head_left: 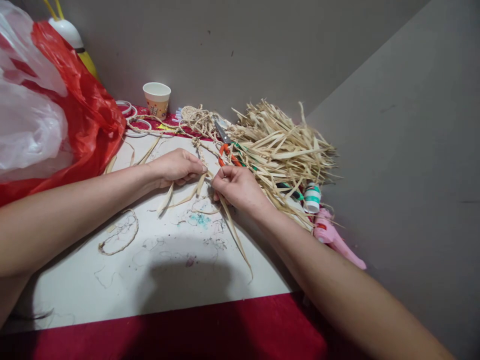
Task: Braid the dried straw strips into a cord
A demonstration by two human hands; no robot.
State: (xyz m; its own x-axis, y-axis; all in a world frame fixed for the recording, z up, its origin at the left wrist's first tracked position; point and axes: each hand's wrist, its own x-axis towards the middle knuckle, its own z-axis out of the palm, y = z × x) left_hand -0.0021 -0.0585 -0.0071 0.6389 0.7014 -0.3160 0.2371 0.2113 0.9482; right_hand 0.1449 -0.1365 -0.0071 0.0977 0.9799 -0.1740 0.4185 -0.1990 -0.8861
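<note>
Over the white board, my left hand (182, 167) pinches the lower end of a short straw braid (199, 152), which runs up to a knotted tip. My right hand (238, 186) is closed on a dry straw strip (234, 232) whose long tail hangs toward me. Between and below my fingers, several loose strip ends (201, 185) stick out. Just behind my right hand lie scissors with orange handles (225, 155), partly covered by straw. A large bundle of dry straw strips (285, 142) spreads beyond my right hand.
A paper cup (157, 102), white rings (138, 127) and coiled straw cord (200, 120) stand along the back. Red and white plastic bags (86, 105) crowd the left. A white-green bottle (312, 198) and pink glue gun (335, 237) lie right. A curved cord (122, 247) rests on the board (112, 290).
</note>
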